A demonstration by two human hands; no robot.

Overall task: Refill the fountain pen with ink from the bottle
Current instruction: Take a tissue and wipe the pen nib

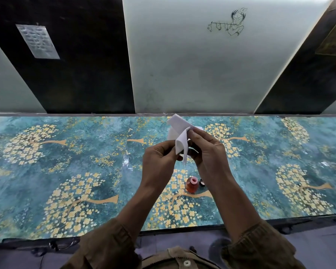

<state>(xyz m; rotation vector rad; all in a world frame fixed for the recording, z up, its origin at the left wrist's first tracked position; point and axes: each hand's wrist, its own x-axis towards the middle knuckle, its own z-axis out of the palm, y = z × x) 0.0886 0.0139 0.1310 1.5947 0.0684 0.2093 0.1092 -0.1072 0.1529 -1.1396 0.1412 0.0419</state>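
Both my hands are raised over the middle of the table, holding a folded white tissue (177,133) between them. My left hand (159,162) pinches its lower left edge. My right hand (208,152) grips the right side with curled fingers, and something dark shows inside that hand; I cannot tell whether it is the pen. Below the hands an open ink bottle (191,186) with reddish-orange ink and a pink mouth stands on the table. Its small black cap (202,183) lies just to the right of it.
The table (66,162) has a teal covering with yellow flowering trees and runs the full width. A wall of dark and pale panels (182,65) rises right behind it. The table's near edge is close to my body.
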